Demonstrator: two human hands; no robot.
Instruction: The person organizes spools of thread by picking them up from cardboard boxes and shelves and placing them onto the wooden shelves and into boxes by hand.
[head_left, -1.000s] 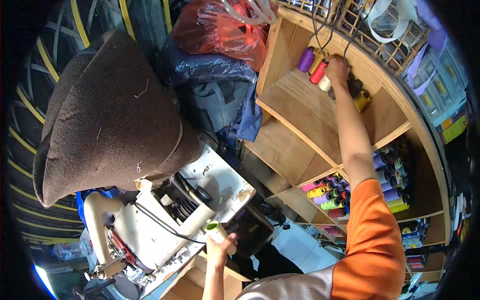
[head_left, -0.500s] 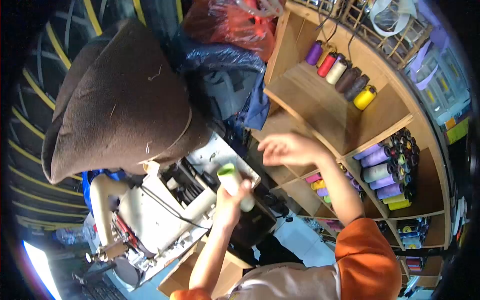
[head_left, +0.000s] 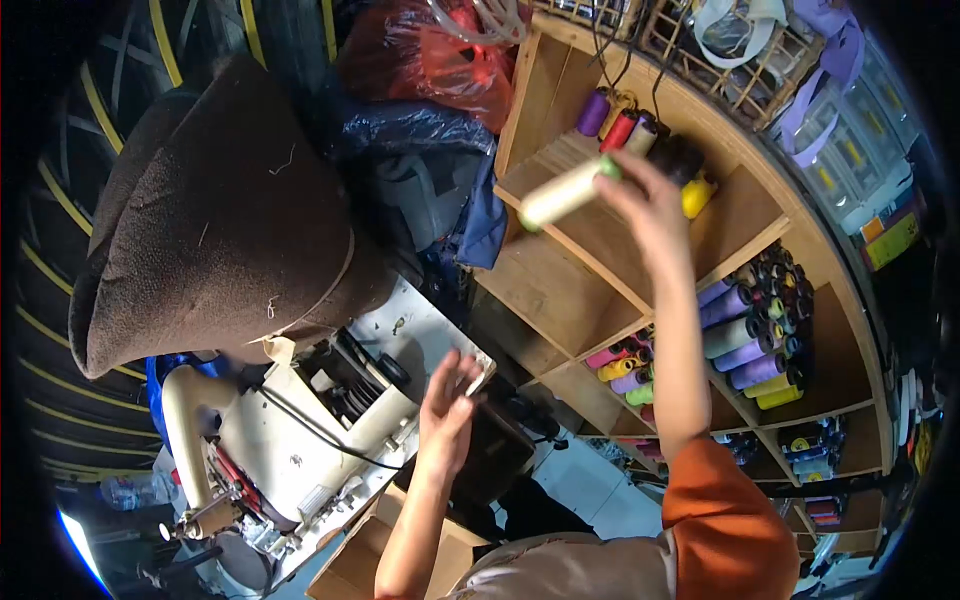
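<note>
A pale cream thread spool [head_left: 568,196] with green ends is raised in front of the upper compartment of the wooden shelf [head_left: 620,250]. Its upper end is gripped by my right hand [head_left: 645,205], and the spool is slightly blurred. My left hand [head_left: 445,415] is held with parted fingers beside the corner of the white sewing machine table, apart from the spool. Inside the upper compartment stand several spools, among them a purple spool [head_left: 593,112], a red spool [head_left: 619,130] and a yellow spool [head_left: 697,195]; my right hand partly hides this row.
A sewing machine [head_left: 265,425] is at the lower left, with a large brown cloth [head_left: 210,220] heaped behind it. Lower compartments hold many purple and grey spools [head_left: 735,335]. A red plastic bag [head_left: 430,60] lies at the top. An open cardboard box [head_left: 370,550] is below.
The cream spool has passed from my left hand to my right hand and moved up and right to the shelf. My left hand has let go of it. The view has shifted slightly.
</note>
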